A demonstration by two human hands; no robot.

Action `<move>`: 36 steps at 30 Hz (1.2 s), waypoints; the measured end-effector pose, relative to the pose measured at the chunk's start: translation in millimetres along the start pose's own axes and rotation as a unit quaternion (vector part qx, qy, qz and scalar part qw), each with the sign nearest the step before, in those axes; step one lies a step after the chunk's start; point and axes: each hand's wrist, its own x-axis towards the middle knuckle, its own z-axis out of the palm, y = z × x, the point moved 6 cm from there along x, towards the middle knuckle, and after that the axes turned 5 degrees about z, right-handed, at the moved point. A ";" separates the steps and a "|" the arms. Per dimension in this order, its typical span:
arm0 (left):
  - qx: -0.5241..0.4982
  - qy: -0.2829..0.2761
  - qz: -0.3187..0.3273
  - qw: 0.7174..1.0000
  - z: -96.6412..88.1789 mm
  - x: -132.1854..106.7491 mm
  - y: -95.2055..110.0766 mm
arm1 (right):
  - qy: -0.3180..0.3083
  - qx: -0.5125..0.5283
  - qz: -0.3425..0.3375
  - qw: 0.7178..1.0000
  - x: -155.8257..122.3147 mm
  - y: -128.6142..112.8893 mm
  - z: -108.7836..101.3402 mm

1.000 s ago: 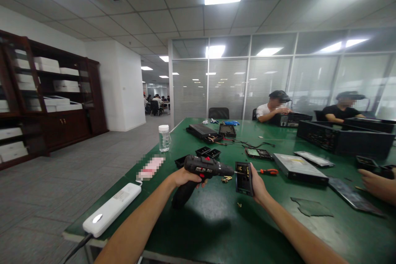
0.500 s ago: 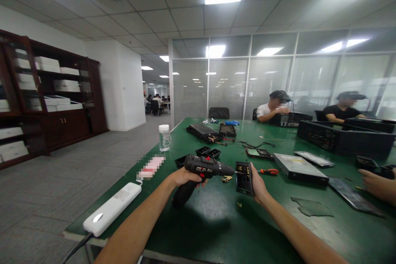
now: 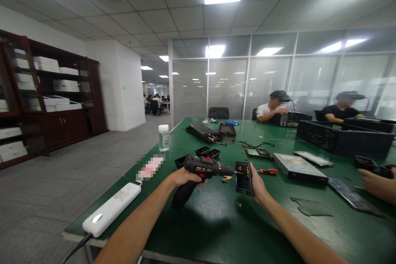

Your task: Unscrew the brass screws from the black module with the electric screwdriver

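Green counter (image 3: 216, 231), strewn with stripped electronics.

Drive (image 3: 298, 168): flat metal box, lying at 2 o'clock of the hands, well apart.

White strip (image 3: 111, 209): at 8 o'clock, near the counter's corner, cable hanging off the edge.

Drill (image 3: 204, 168): black, pistol grip, red switch. Grasped by left hand (image 3: 182, 176), fingers clenched high on the grip. Butt down toward the counter; touching or not, cannot tell. Nose pointing to 3 o'clock, bit tip at the frame's left face; contact too small to tell. Judged the heavier item, weight low in the grip; rigid, matt shell, unlikely to slip. Best taken high on the grip, under the body.

Bottle (image 3: 164, 137): clear, upright, at 11 o'clock near the far-left edge.

Frame (image 3: 243, 178): small black boxy part, stood upright on edge at 3 o'clock of the drill. Grasped by right hand (image 3: 258, 185), thumb over the top right corner, fingers hidden behind. Judged light, stiff, thin-walled; prone to tip or skate under a sideways push, so best braced from the 3 o'clock side, opposite the bit. Hold by outer edges, clear of the inner parts.

Screwdriver (image 3: 268, 171): red handle, lying just beyond the right hand at 1 o'clock.

Screws (image 3: 227, 179): brass-coloured, loose, between drill nose and frame. Tiny, likely to roll.

Co-worker's hand (image 3: 375, 183): at the far 3 o'clock edge, apart.
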 end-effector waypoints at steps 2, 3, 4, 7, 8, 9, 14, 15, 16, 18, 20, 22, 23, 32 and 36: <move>-0.001 -0.005 0.006 1.000 0.2 0.6 0.1 | -0.001 -0.004 0.000 1.000 -0.6 -0.4 0.3; -0.001 -0.006 0.008 1.000 0.2 0.8 0.1 | -0.004 -0.006 0.000 1.000 -0.6 -0.5 0.6; -0.001 -0.006 0.009 1.000 0.2 0.9 0.1 | -0.007 -0.008 0.000 1.000 -0.4 -0.5 0.8; -0.002 -0.001 0.004 1.000 0.3 0.8 0.3 | -0.004 -0.006 -0.003 1.000 1.1 -0.1 -0.1; -0.003 0.000 0.003 1.000 0.4 0.6 0.4 | -0.003 -0.004 -0.003 1.000 1.7 0.2 -0.6; -0.003 0.000 0.001 1.000 0.7 0.4 0.5 | -0.001 -0.003 -0.002 1.000 2.3 0.5 -1.1; -0.006 -0.003 0.004 1.000 0.8 0.2 0.0 | 0.005 -0.010 0.010 1.000 2.9 2.1 -2.0; -0.005 -0.003 0.006 1.000 0.5 0.3 -0.3 | 0.007 -0.010 0.011 1.000 2.7 1.9 -2.1; -0.004 -0.003 0.006 1.000 0.3 0.4 -0.6 | 0.007 -0.009 0.009 1.000 2.5 1.6 -2.0; -0.001 -0.003 0.004 1.000 -0.1 0.4 -0.9 | 0.005 -0.006 0.005 1.000 2.3 1.0 -1.5; 0.003 -0.006 0.002 1.000 0.0 0.4 -0.7 | -0.003 -0.003 0.003 1.000 2.7 0.9 -0.6; 0.007 -0.009 0.002 1.000 0.3 0.3 -0.3 | -0.006 -0.001 0.004 1.000 3.5 1.4 -0.5; 0.009 -0.010 0.002 1.000 0.4 0.2 -0.2 | -0.005 -0.001 0.005 1.000 3.9 1.6 -0.9; -0.003 -0.007 0.004 1.000 0.5 0.5 0.4 | 0.001 0.004 0.002 1.000 5.8 2.3 -3.0; -0.003 -0.006 0.003 1.000 -0.3 0.3 -0.9 | 0.004 0.002 0.004 1.000 6.7 3.3 -3.5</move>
